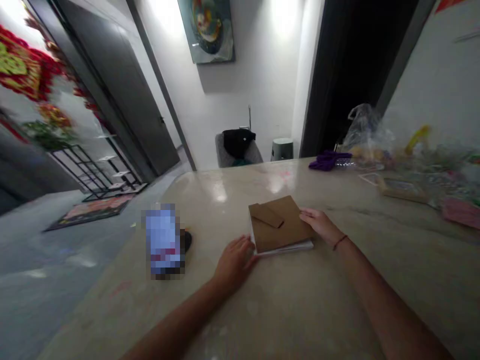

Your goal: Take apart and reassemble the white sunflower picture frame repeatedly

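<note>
The left hand and right hand brace opposite sides of the brown notebook, flat on the worktop between them, apparently steadying it, though whether either actually grips I cannot tell.

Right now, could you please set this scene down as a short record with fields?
Left hand: at the near left corner of the book
Left hand point
Book: brown, lying on the table, white pages showing at its near edge
Book point
Right hand: on the book's right edge, red band at the wrist
Left side: pixelated device, details hidden
Far right: purple cloth, clear bag
Beyond table: grey chair
</note>
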`<state>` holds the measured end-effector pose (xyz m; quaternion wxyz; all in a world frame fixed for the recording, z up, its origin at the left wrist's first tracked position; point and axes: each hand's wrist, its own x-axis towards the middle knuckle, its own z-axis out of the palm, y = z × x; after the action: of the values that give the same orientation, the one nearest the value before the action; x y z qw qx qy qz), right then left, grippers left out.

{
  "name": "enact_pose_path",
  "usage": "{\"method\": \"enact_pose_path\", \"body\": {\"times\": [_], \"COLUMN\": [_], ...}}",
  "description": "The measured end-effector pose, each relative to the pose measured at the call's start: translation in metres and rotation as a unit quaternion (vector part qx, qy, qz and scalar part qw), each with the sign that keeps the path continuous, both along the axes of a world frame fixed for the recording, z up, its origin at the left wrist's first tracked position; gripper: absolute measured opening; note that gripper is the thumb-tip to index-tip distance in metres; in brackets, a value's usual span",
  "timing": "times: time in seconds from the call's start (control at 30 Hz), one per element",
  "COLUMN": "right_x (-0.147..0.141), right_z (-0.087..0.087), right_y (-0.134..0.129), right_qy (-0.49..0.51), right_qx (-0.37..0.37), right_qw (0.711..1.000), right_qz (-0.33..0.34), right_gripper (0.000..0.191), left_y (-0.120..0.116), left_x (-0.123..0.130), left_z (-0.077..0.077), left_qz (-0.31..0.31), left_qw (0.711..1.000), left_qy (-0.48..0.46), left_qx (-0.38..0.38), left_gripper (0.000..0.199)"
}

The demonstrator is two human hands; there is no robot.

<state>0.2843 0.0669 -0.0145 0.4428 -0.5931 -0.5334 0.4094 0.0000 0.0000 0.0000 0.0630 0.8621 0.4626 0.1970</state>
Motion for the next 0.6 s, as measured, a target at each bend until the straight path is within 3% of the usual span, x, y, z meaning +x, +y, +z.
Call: {"method": "enact_pose_path", "body": {"times": [0.23,0.6], "right_x": [-0.007,-0.017], "right_z": [-0.002,-0.005], "right_y": [0.001,-0.004], "right_qy": [-0.051,-0.209], "right_qx": [0.023,0.078], "right_qw": [0.997,0.975], "right_qz": [0.048,0.01], "right_gripper": [0.039,0.041], "left_y": [-0.001,0.001], "left_x": [-0.001,-0.002], "left_z": [-0.002,-0.007], "left_qz": [0.022,0.023], "left_qw": [1.0,0.998], "left_qy": [-0.016,-0.02], "left_qx": [0.011,0.055], "left_gripper": [0.032,0.031]}}
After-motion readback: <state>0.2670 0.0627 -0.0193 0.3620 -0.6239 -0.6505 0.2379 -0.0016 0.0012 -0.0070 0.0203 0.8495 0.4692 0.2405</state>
